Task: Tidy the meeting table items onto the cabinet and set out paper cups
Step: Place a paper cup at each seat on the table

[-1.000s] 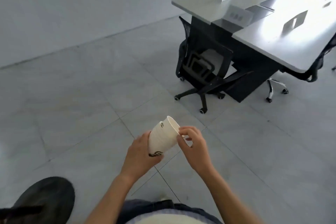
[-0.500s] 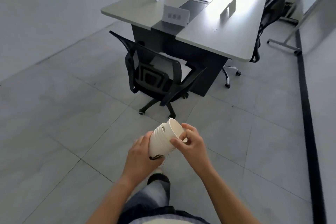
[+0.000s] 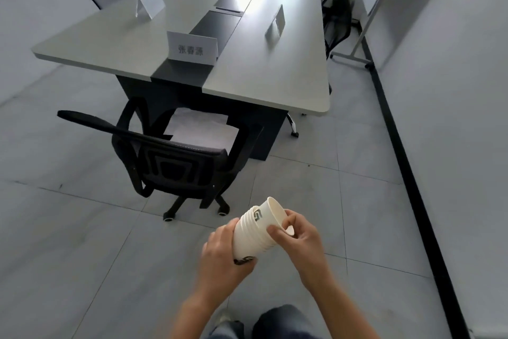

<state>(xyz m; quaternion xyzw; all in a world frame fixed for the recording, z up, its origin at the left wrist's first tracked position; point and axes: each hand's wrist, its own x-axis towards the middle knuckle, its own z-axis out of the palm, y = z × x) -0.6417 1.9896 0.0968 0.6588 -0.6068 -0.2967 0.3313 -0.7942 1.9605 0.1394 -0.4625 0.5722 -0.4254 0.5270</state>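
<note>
Holding the paper cup stack [image 3: 254, 231] slanted, mouth up toward the right hand [image 3: 299, 237] pinching the top rim, left hand [image 3: 220, 253] wrapped round the base, counter [image 3: 110, 41] well ahead.

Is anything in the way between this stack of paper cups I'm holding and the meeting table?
Yes: a black office chair stands at the near end of the meeting table, between it and the stack of paper cups. The floor toward the table's right corner looks open.

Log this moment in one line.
cups: not set out | left hand: holds white ribbed paper cup stack | right hand: pinches its top rim | grey meeting table: white name cards
</note>
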